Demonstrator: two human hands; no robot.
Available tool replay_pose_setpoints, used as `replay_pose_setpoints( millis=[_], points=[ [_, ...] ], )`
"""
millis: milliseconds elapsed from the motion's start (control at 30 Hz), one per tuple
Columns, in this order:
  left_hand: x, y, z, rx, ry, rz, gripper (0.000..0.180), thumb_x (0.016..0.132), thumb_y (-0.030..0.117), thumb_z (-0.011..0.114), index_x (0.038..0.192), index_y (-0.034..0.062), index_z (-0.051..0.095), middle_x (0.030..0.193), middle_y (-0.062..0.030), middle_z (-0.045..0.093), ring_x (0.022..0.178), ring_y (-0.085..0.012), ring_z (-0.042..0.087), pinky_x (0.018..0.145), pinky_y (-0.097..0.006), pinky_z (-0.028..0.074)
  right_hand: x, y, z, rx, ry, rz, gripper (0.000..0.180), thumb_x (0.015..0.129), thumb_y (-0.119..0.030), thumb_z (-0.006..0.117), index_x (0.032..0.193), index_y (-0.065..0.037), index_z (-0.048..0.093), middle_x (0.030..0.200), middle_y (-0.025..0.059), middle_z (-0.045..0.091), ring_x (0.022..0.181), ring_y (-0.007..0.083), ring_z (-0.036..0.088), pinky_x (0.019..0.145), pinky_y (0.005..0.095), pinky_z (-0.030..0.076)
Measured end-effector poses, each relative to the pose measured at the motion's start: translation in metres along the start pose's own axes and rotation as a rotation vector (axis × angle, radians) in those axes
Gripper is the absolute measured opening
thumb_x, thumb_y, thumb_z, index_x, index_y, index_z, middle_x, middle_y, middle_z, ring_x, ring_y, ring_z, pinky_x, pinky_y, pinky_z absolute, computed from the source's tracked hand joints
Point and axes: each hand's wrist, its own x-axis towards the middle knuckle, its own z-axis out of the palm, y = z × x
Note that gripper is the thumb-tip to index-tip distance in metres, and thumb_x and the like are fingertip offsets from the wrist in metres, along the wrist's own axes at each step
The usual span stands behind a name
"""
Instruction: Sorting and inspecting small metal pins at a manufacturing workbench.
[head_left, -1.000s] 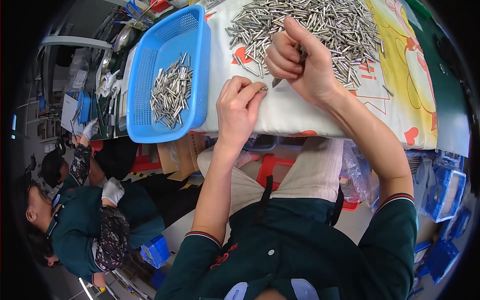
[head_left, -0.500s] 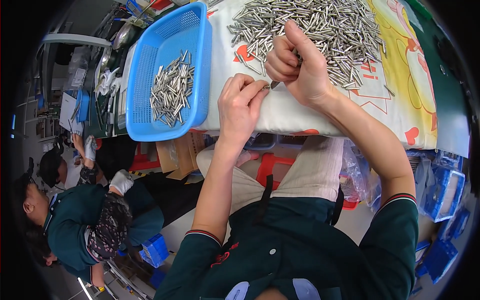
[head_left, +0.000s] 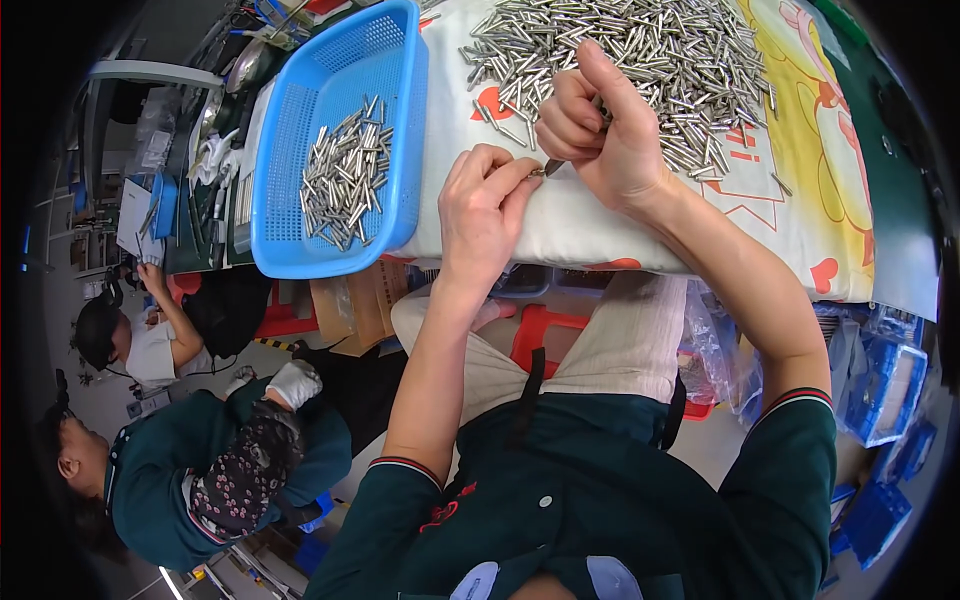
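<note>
My left hand (head_left: 484, 207) pinches a small metal piece (head_left: 538, 173) between thumb and fingertips, just above the cloth near the table's front edge; most of the piece is hidden. Close on its right, my right hand (head_left: 612, 130) is closed in a fist, thumb pointing up. From under that fist a thin dark blade (head_left: 554, 166) sticks out, its tip at the small piece; its handle is hidden in my fingers. Behind my right hand spreads a large heap of short silvery metal pins (head_left: 640, 45). A blue plastic basket (head_left: 408, 165) left of my hands holds more pins (head_left: 348, 180).
A printed white and yellow cloth (head_left: 790, 220) covers the table. Left of the basket lie white gloves (head_left: 213, 158) and tools. One co-worker (head_left: 190, 470) is bent over at lower left; another (head_left: 150, 345) sits beyond. Blue bins (head_left: 885, 390) stand at lower right.
My hands keep the same hold, shifted very slightly right in view. The nearer co-worker's gloved hands have moved down and right, and the farther co-worker's arm shows more now.
</note>
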Motion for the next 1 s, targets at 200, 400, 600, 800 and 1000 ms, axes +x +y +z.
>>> replay_pose_setpoints(
  millis=[200,400,600,800,1000],
  points=[
    [0.000,-0.002,0.000,-0.029,-0.006,-0.014,0.014,0.066,0.002,0.070,0.079,0.0034,0.067,0.073,-0.0071,0.055,0.069,-0.0239,0.053,0.061,-0.035,0.044,0.002,0.000,-0.001,0.017,-0.008,0.003,0.057,0.093,-0.051,0.033,0.051,-0.014,0.024,0.044,-0.0044,0.018,0.042,0.0087,0.013,0.042,0.0259,0.014],
    [0.004,-0.001,-0.002,-0.031,-0.028,-0.008,0.013,0.066,0.002,0.069,0.079,0.0031,0.067,0.073,-0.0071,0.056,0.069,-0.0242,0.055,0.062,-0.035,0.045,0.000,0.000,0.000,0.009,-0.021,0.005,0.056,0.093,-0.051,0.032,0.051,-0.014,0.024,0.045,-0.0046,0.018,0.043,0.0088,0.013,0.043,0.0258,0.014],
    [0.007,-0.004,-0.005,-0.025,-0.061,0.044,0.013,0.066,0.002,0.069,0.078,0.0026,0.066,0.073,-0.0074,0.058,0.068,-0.0244,0.055,0.062,-0.035,0.045,-0.002,0.002,0.000,0.020,-0.024,-0.003,0.049,0.093,-0.039,0.033,0.052,-0.013,0.026,0.046,-0.0041,0.018,0.044,0.0092,0.014,0.044,0.0263,0.015],
    [0.007,-0.003,-0.005,-0.004,-0.061,0.077,0.012,0.065,0.001,0.069,0.077,0.0019,0.065,0.073,-0.0073,0.059,0.067,-0.0241,0.055,0.060,-0.035,0.045,-0.005,0.005,0.008,-0.144,-0.034,-0.053,0.044,0.093,-0.030,0.035,0.054,-0.012,0.026,0.048,-0.0035,0.020,0.045,0.0091,0.017,0.045,0.0264,0.017],
    [0.007,-0.005,-0.004,0.002,-0.049,0.097,0.012,0.065,0.001,0.068,0.076,0.0014,0.065,0.073,-0.0073,0.059,0.067,-0.0244,0.054,0.060,-0.035,0.045,-0.004,0.005,0.018,-0.172,-0.002,-0.045,0.040,0.091,-0.021,0.036,0.054,-0.010,0.026,0.050,-0.0028,0.021,0.045,0.0083,0.019,0.044,0.0262,0.018]
  ],
)
